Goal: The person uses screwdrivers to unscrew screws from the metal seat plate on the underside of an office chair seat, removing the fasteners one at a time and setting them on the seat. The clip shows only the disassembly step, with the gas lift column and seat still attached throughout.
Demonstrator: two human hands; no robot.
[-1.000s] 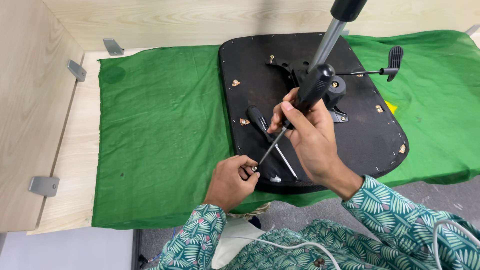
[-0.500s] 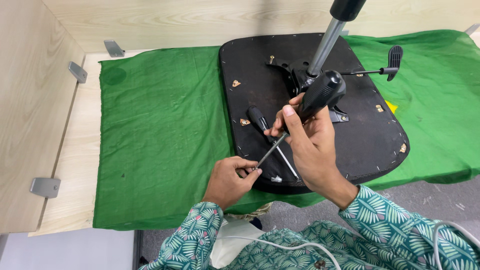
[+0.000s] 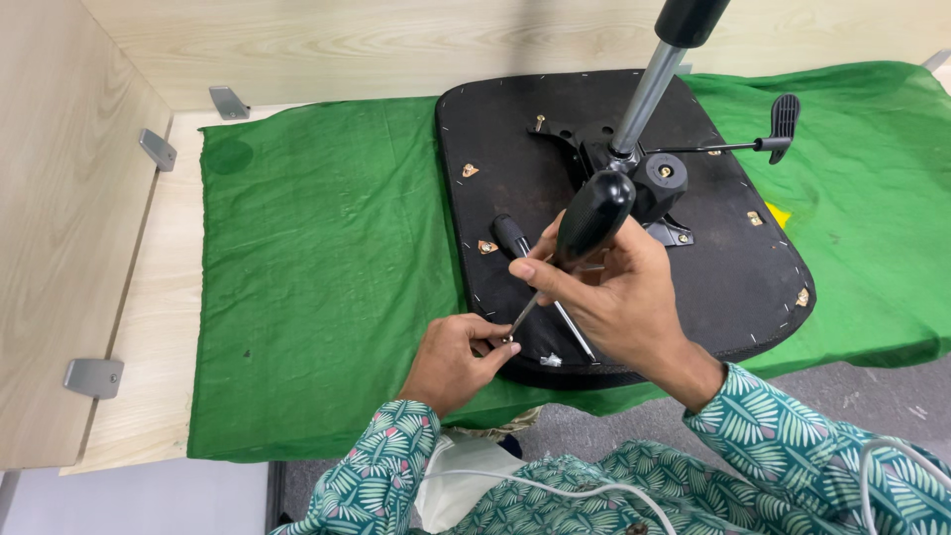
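A black chair seat (image 3: 515, 139) lies upside down on a green cloth (image 3: 327, 267), its metal mechanism (image 3: 634, 178) and gas-lift column (image 3: 649, 84) standing up from the middle. My right hand (image 3: 614, 297) grips a black-handled screwdriver (image 3: 584, 223), its shaft slanting down to the seat's near edge. My left hand (image 3: 456, 352) pinches the screwdriver tip there, at a small fastener I cannot make out. A second black-handled screwdriver (image 3: 515, 238) lies on the seat just beyond my hands.
A black adjustment lever (image 3: 783, 119) sticks out to the right of the mechanism. The cloth covers a light wooden table with wooden side and back walls and grey metal brackets (image 3: 94, 376). Grey floor shows at the lower right.
My right hand has turned slightly on the screwdriver handle. The left hand stays pinched at the tip. The view has shifted a little.
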